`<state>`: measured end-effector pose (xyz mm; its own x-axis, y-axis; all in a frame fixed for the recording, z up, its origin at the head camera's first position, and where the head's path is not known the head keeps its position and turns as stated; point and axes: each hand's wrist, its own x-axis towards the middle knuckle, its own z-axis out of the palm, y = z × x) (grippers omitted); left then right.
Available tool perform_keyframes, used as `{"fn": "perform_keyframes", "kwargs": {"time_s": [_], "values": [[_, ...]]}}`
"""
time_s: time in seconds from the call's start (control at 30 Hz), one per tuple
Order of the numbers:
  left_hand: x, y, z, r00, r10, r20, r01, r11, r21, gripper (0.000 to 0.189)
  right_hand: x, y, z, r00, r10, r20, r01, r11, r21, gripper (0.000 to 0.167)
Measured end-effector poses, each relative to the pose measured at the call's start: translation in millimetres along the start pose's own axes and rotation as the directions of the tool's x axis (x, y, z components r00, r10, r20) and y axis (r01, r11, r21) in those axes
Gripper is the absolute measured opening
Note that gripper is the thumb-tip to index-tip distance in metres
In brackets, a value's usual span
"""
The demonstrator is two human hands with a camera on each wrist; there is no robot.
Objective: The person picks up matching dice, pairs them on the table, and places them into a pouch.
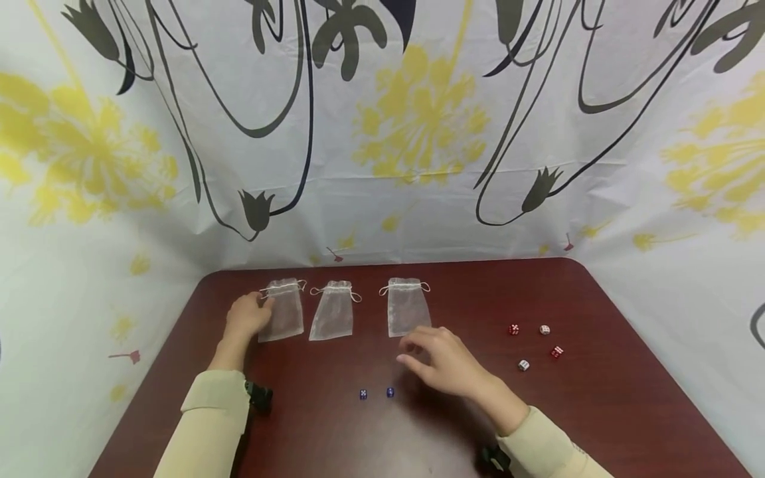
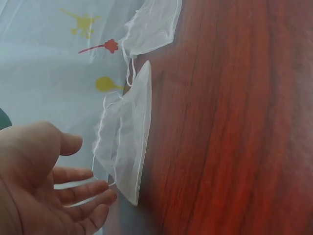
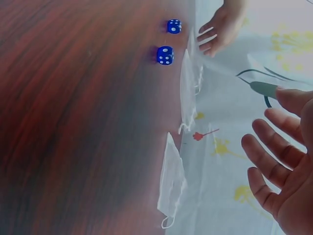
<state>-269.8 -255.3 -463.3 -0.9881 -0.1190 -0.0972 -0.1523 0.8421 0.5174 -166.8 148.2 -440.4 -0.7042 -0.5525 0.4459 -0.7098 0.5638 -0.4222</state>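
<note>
My left hand (image 1: 246, 316) is at the left edge of a white sheer drawstring pouch (image 1: 285, 313), the leftmost of three lying flat. In the left wrist view its fingers (image 2: 80, 191) are loosely bent right at the pouch's cord, with the thumb apart from them. My right hand (image 1: 441, 360) is over the table with relaxed, parted fingers and holds nothing. Just beyond it lies the right pouch (image 1: 408, 309); the middle pouch (image 1: 333, 315) is further left. Two blue dice, one blue die (image 1: 362, 394) and another blue die (image 3: 165, 56), sit left of the right hand.
On the right of the dark red wooden table (image 1: 621, 405) lie two red dice (image 1: 557, 352) and two white dice (image 1: 524, 365). A patterned white cloth (image 1: 352, 219) hangs behind and beside the table. Dark wrist devices (image 1: 259, 397) are on both wrists.
</note>
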Motion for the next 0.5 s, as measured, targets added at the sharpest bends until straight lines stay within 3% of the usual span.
{"fn": "perform_keyframes", "kwargs": {"time_s": [0.2, 0.5], "values": [[4.9, 3.0, 2.6, 0.997, -0.076, -0.006, 0.076, 0.996, 0.036, 0.054, -2.5, -0.8, 1.7, 1.0, 0.003, -0.006, -0.003, 1.0, -0.007, 0.012], [10.5, 0.6, 6.7, 0.996, -0.085, -0.034, 0.088, 0.993, 0.085, 0.044, -4.9, -0.8, 1.6, 1.0, 0.006, -0.004, -0.006, 1.0, -0.019, 0.015]]}}
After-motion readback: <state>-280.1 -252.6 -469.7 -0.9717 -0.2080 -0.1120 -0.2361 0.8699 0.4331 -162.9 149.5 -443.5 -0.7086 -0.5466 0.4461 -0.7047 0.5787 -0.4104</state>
